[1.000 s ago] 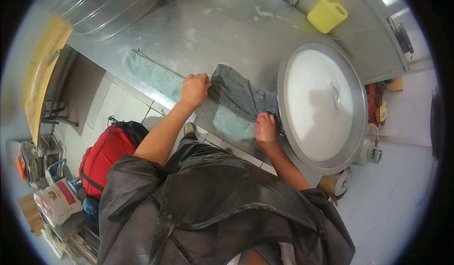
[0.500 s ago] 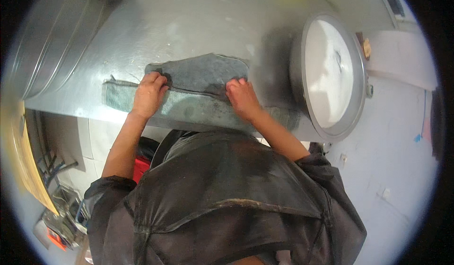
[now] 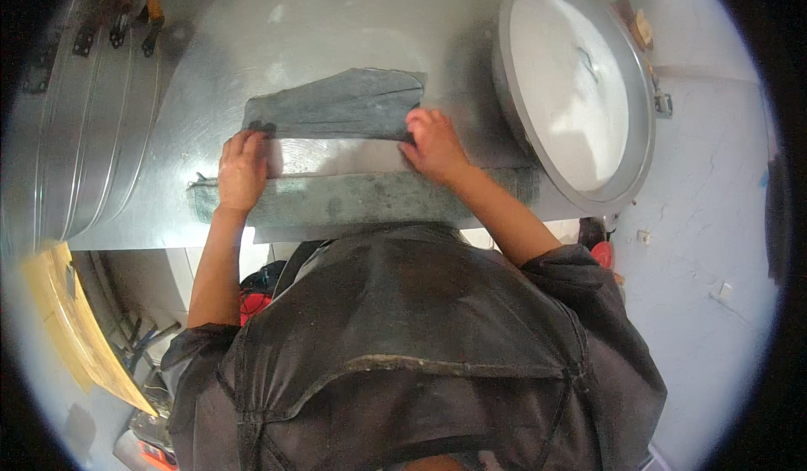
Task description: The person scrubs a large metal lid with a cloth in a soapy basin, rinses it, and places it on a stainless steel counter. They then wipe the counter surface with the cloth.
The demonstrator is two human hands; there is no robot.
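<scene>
A dark grey cloth (image 3: 340, 105) lies spread on the metal table, its surface lightly creased. At its near left corner my left hand (image 3: 241, 173) grips the edge with bent fingers. My right hand (image 3: 437, 147) has curled fingers on the cloth's near right corner, the thumb a little lower. Closer to my body, a long folded grey-green cloth (image 3: 361, 198) runs along the table's front edge, passing beneath both forearms. A strip of bare metal separates the two cloths. My fingertips are partly hidden.
A large metal basin (image 3: 504, 68) holding something white (image 3: 559, 76) stands at the right, beside my right forearm. Several tools with orange and dark handles (image 3: 151, 21) lie at the far left of the metal table (image 3: 286, 42). A yellowish panel (image 3: 80, 320) is below left.
Both hands have shifted the dark grey cloth away from my body, off the folded cloth, opening a gap of bare metal. The whole view has also tilted slightly.
</scene>
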